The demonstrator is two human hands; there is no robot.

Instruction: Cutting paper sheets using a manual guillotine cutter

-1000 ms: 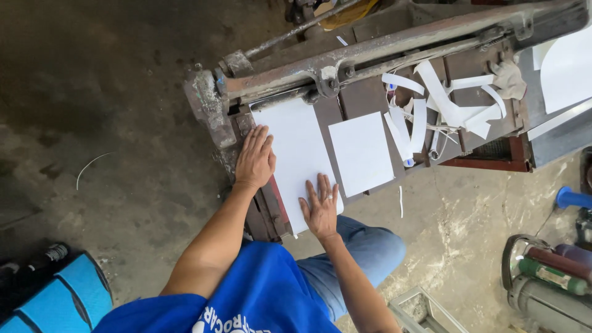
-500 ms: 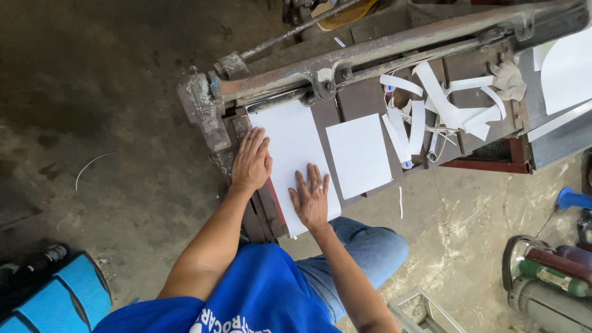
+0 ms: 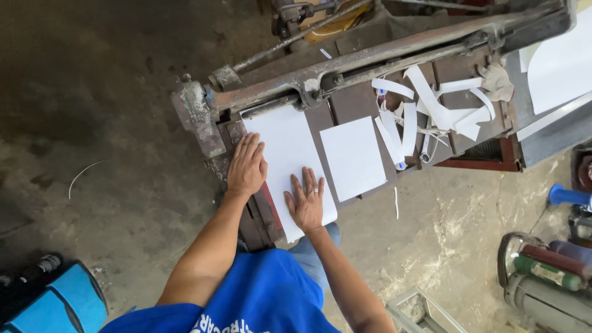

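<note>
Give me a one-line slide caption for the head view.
Left hand and right hand press flat on a white sheet on a rusty cutter bed, paper offcuts alongside.

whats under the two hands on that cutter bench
Both the left hand and right hand lie flat on a large white sheet on the cutter bed. The sheet hides the bed beneath.
</note>
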